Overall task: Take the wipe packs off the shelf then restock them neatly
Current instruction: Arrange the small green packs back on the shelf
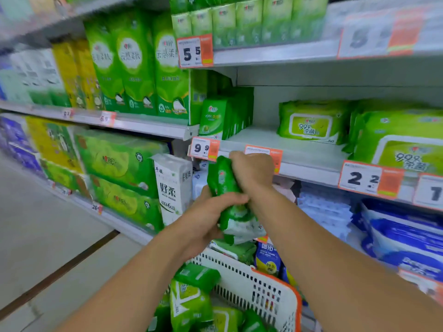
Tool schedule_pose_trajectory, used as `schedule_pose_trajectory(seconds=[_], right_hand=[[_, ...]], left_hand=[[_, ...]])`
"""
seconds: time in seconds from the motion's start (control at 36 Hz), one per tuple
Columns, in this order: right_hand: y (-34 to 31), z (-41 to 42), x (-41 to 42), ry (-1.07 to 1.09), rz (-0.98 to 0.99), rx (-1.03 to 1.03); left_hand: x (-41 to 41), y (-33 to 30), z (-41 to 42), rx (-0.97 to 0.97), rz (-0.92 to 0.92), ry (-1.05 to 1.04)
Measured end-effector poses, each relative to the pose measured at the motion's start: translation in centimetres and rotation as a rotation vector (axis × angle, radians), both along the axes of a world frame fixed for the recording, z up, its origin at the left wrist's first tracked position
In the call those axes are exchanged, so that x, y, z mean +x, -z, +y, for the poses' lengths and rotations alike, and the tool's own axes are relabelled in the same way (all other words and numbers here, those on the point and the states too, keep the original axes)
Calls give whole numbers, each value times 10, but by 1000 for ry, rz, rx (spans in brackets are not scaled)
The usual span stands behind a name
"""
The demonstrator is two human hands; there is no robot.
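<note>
Both hands hold a bunch of small green wipe packs just below the shelf edge. My right hand grips the top of the bunch. My left hand grips its lower part from the left. On the shelf, a row of the same small green packs stands upright at the left. A large green wipe pack lies further right, and another large pack sits at the far right. More green packs lie in the white basket below my arms.
Price tags hang on the shelf edges. Tall green tissue packs fill the shelf to the left, with a white tissue pack below. Blue packs sit on the lower right shelf. The floor lies to the left.
</note>
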State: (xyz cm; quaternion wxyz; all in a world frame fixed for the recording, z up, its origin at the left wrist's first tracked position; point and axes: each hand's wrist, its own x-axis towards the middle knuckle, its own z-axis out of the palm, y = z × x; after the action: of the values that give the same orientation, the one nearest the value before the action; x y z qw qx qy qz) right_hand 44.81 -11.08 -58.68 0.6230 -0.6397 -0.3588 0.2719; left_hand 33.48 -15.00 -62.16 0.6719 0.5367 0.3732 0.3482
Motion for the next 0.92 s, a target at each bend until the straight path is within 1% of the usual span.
schedule_pose_trajectory(seconds=[0.06, 0.11, 0.17, 0.19, 0.22, 0.25, 0.28, 0.31, 0.33, 0.36, 0.39, 0.44, 0.53, 0.56, 0.61, 0.67, 0.69, 0.75, 0.78, 0.83, 0.86, 0.92], right_hand=[[-4, 3, 3, -24, -47, 28], [-9, 11, 11, -48, -72, 42], [-14, 13, 23, -42, -184, 44], [-14, 12, 27, -72, -226, 22], [-12, 10, 30, -139, -215, -33], [-9, 9, 32, -268, -135, -101], [-5, 7, 33, -440, 4, -183], [-2, 2, 31, -595, 131, -222], [2, -1, 28, -724, 216, -218], [7, 0, 26, -796, 244, -183], [12, 3, 24, -808, 244, -144], [16, 10, 20, -759, 284, -60], [6, 22, 18, -635, 369, 95], [2, 28, 18, -575, 351, 164], [-9, 46, 19, -443, 253, 303], [-21, 73, 23, -343, 185, 394], [-25, 90, 26, -316, 170, 414], [-32, 124, 29, -301, 104, 401], [-34, 142, 31, -302, 44, 374], [-34, 176, 35, -279, -73, 294], [-33, 191, 37, -267, -113, 253], [-27, 213, 38, -254, -185, 166]], left_hand=[[4, 3, 6, -75, -38, -63], [4, 4, 14, -188, -128, -90], [5, 3, 23, -223, -183, -107], [5, 3, 29, -224, -211, -129], [5, 2, 35, -224, -239, -163], [6, 0, 41, -225, -274, -197], [7, -2, 46, -222, -296, -236], [9, -4, 51, -191, -290, -279], [11, -6, 57, -140, -248, -339], [13, -6, 64, -55, -178, -409], [14, -9, 70, 53, -109, -479], [16, -17, 83, 269, -29, -551], [13, -35, 113, 507, 87, -518], [8, -40, 127, 571, 130, -529], [-5, -48, 154, 656, 156, -604], [-16, -45, 175, 710, 198, -697], [-20, -39, 183, 729, 253, -706], [-23, -17, 197, 746, 347, -685], [-23, -5, 204, 780, 384, -646], [-22, 12, 216, 876, 517, -515], [-22, 18, 219, 913, 585, -461], [-22, 24, 223, 972, 665, -394]])
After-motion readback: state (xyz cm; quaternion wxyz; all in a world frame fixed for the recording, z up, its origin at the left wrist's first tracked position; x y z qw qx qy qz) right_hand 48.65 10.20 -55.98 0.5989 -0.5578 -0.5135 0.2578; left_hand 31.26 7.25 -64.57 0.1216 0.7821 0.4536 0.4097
